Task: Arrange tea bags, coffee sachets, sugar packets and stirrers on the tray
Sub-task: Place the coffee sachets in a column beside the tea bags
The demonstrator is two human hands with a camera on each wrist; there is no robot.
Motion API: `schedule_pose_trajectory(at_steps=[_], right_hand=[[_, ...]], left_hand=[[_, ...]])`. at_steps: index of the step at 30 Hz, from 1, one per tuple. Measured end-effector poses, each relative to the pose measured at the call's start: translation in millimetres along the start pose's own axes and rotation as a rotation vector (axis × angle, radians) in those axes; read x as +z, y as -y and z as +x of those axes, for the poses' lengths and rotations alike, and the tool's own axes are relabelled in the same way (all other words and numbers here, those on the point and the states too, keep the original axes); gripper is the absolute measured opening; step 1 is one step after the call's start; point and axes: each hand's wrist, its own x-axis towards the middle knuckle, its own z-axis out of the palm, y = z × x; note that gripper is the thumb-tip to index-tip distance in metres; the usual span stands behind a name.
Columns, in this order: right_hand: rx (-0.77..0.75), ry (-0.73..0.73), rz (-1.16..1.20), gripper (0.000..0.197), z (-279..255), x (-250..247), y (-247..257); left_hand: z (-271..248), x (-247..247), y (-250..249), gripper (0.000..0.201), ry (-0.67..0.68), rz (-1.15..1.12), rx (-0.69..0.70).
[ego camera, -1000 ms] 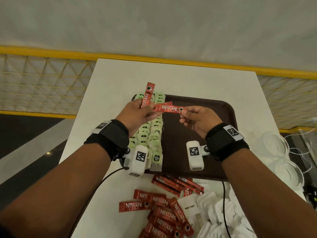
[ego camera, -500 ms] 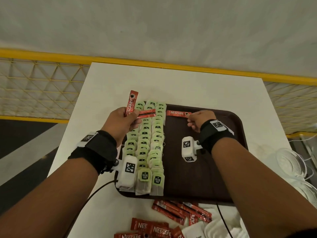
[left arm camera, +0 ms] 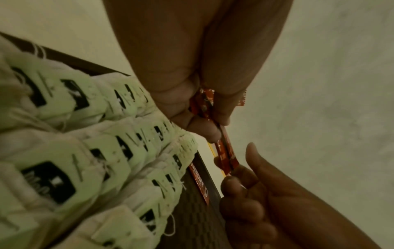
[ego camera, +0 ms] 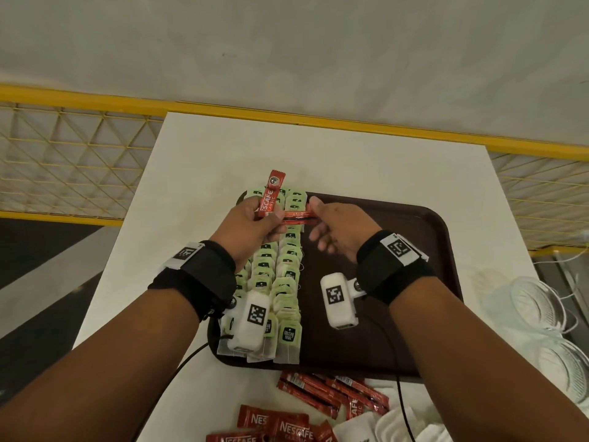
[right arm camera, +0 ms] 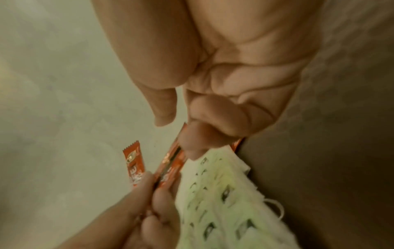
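My left hand (ego camera: 255, 224) grips several red coffee sachets: one stands upright (ego camera: 272, 193), the others (ego camera: 298, 217) point sideways toward the right. My right hand (ego camera: 334, 231) meets them over the brown tray (ego camera: 430, 250). Its fingers touch the sideways sachets' (right arm camera: 170, 165) free end while the thumb (right arm camera: 164, 109) stays a little apart. Green-tagged tea bags (ego camera: 287, 272) lie in rows down the tray's left part. One sachet (left arm camera: 199, 182) lies flat on the tray's far side next to the tea bags, and is hidden under my right hand in the head view.
Loose red sachets (ego camera: 306, 390) and white packets (ego camera: 385, 425) lie on the white table (ego camera: 197, 173) in front of the tray. Clear plastic lids (ego camera: 535, 307) sit at the right edge. A yellow mesh railing (ego camera: 79, 154) runs behind. Cables trail from both wrists.
My right hand carried one sachet to the tray's far side, laid it next to the tea bags, then came back to the sachets in my left hand.
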Motion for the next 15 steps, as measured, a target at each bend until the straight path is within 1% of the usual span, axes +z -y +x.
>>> schedule_pose_trajectory(at_steps=[2,5,7,9,12,13,15], right_hand=[[0.048,-0.013,0.14,0.033,-2,2,2],[0.038,-0.031,0.293,0.021,-4,-1,2],[0.01,-0.024,0.321,0.011,-5,-4,0],[-0.027,-0.031,0.334,0.004,-7,-8,-1],[-0.043,-0.062,0.319,0.021,-8,-13,-3],[-0.043,-0.058,0.288,0.022,-8,-15,-5],[-0.044,-0.032,0.217,0.016,-8,-19,-10]], left_hand=[[-2,4,-2,0.019,0.025,0.021,0.017],[-4,8,-3,0.022,0.054,0.024,0.011],[-4,11,-5,0.023,0.059,0.003,-0.003],[-3,12,-5,0.018,0.053,-0.007,-0.007],[-1,10,-3,0.004,0.019,0.035,0.013],[-1,9,-2,0.004,0.009,0.041,0.022],[-1,9,-1,0.005,-0.008,0.073,0.039]])
